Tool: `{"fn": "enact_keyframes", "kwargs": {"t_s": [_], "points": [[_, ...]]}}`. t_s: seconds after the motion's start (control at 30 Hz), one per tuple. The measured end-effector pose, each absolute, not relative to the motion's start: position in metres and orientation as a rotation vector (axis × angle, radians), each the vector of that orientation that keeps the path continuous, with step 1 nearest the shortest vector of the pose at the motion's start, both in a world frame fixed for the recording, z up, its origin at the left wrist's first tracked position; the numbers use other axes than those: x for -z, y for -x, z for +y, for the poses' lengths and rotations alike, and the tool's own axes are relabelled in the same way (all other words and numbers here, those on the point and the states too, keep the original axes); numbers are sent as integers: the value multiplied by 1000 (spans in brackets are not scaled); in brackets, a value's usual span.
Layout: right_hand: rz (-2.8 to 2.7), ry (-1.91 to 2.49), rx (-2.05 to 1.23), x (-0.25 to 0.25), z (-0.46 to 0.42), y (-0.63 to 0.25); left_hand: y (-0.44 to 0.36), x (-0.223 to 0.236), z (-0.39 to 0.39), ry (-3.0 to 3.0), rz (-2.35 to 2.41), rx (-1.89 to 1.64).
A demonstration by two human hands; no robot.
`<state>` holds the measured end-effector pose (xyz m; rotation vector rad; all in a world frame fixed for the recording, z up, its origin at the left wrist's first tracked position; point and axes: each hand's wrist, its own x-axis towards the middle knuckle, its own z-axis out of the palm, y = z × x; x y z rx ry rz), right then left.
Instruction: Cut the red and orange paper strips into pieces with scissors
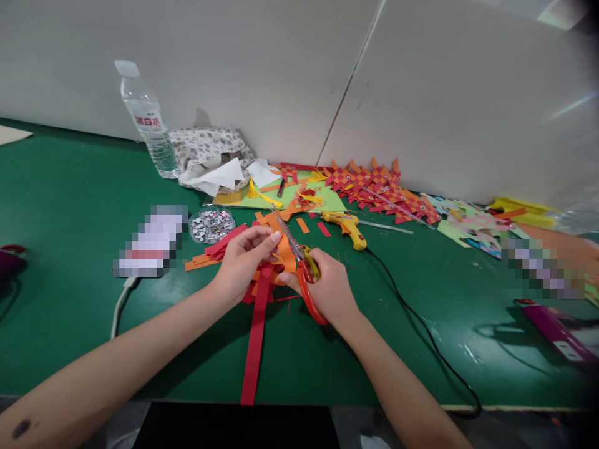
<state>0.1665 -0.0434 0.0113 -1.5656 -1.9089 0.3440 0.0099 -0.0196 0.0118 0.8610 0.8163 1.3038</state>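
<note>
My left hand (pixel 246 259) is closed on an orange paper strip (pixel 281 240), thumb on top. A long red paper strip (pixel 256 349) hangs down beneath this hand toward the table's front edge. In my right hand (pixel 330 284) is a pair of scissors (pixel 309 290) with red and yellow handles. The blades point away from me and lie along the right side of the orange strip; whether they touch it I cannot tell. Loose red strips (pixel 227 243) and orange strips (pixel 201 260) lie under and beside my left hand.
A yellow glue gun (pixel 349 227) with a black cord lies right of my hands. Behind are woven paper fish (pixel 369 187), a cloth bag (pixel 210 149) and a water bottle (pixel 148 121). Googly eyes in a clear box (pixel 211 225) and a blurred phone (pixel 152 240) lie left.
</note>
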Motion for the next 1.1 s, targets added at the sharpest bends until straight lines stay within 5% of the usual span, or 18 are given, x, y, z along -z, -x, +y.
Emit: {"fn": "enact_keyframes", "kwargs": {"t_s": [1.1], "points": [[-1477, 1545, -577, -9, -33, -181, -9, -9, -16, -959, 924, -1255]]}}
